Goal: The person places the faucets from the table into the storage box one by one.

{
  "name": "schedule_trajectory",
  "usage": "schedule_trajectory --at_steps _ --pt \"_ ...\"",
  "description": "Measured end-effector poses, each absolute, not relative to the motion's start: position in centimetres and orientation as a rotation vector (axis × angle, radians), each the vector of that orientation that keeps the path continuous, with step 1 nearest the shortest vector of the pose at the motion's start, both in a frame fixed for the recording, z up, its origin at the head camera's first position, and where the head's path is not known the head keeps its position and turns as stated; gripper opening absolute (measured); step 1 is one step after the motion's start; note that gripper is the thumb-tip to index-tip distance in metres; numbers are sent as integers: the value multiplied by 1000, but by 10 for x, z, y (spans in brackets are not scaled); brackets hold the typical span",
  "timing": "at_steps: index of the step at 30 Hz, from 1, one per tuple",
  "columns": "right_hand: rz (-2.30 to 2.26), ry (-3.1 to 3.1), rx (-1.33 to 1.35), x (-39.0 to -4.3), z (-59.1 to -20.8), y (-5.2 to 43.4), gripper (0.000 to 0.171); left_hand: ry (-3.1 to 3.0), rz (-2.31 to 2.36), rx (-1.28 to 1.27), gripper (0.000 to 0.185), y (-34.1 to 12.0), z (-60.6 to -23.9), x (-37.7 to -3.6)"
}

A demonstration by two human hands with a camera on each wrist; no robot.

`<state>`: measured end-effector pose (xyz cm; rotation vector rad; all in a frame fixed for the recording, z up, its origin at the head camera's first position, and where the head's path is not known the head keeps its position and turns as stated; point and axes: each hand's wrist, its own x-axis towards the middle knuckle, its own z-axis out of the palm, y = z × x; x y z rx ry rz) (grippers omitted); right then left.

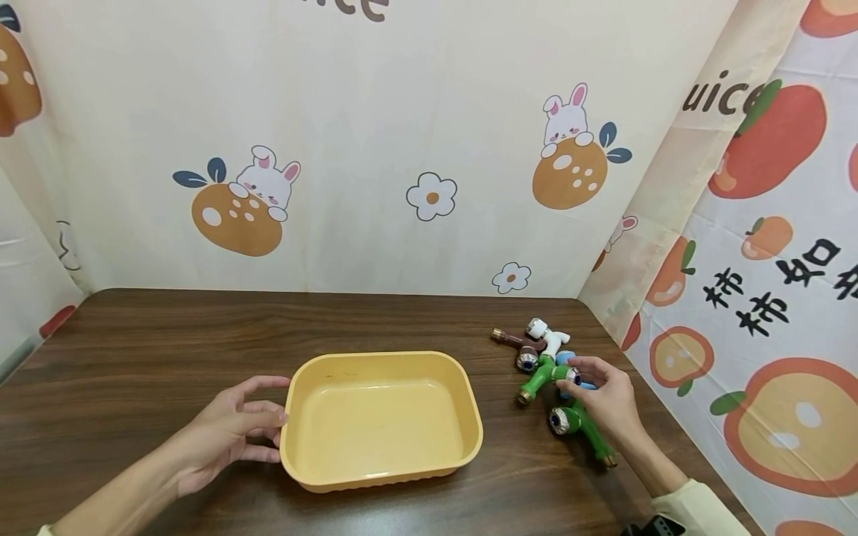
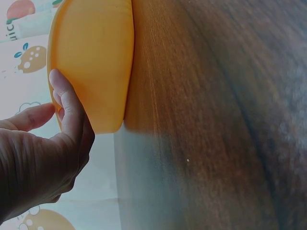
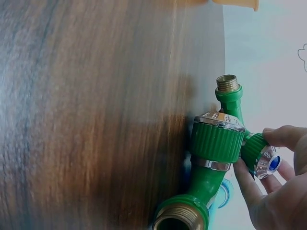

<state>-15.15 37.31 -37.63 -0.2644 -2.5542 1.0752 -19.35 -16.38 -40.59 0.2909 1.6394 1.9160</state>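
My left hand point(image 1: 231, 430) rests against the left end of the yellow plastic tray point(image 1: 382, 476), its fingers loosely spread on the outer wall. On the right, my right hand point(image 1: 606, 398) pinches the knob of a green tap point(image 1: 536, 381) between thumb and fingers; that knob point(image 3: 254, 149) has a chrome cap with a blue centre. A second green tap point(image 1: 591, 435) lies below this hand. Behind the pinched tap are a brown tap point(image 1: 512, 340), a white tap point(image 1: 553, 339) and a light blue tap point(image 1: 566, 357), partly hidden by the hand.
A dark wood-grain table point(image 1: 221, 327) carries everything. A printed curtain point(image 1: 362, 223) stands along its back edge, and another patterned cloth point(image 1: 757, 298) borders the right side. The taps lie close together near the table's right edge.
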Motion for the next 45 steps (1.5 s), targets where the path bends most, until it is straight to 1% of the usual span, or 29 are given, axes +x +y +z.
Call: schedule_trajectory --at_steps 11,19,27,38,45 --pt "1166 -2519 -275 -151 -377 374 40 1635 1915 292 68 -164 -407 -193" --pt "1282 -2498 -360 -151 -374 374 46 1622 1925 309 69 -165 -408 -193" --pt "1282 -2487 -415 -151 -373 373 46 1628 1919 308 71 -165 -407 -193" --pt "1357 -2449 -514 -148 -373 374 51 1628 1903 321 71 -164 -407 -193" --pt "1447 -2372 -471 -151 -372 374 47 1628 1911 319 72 -164 -406 -194"
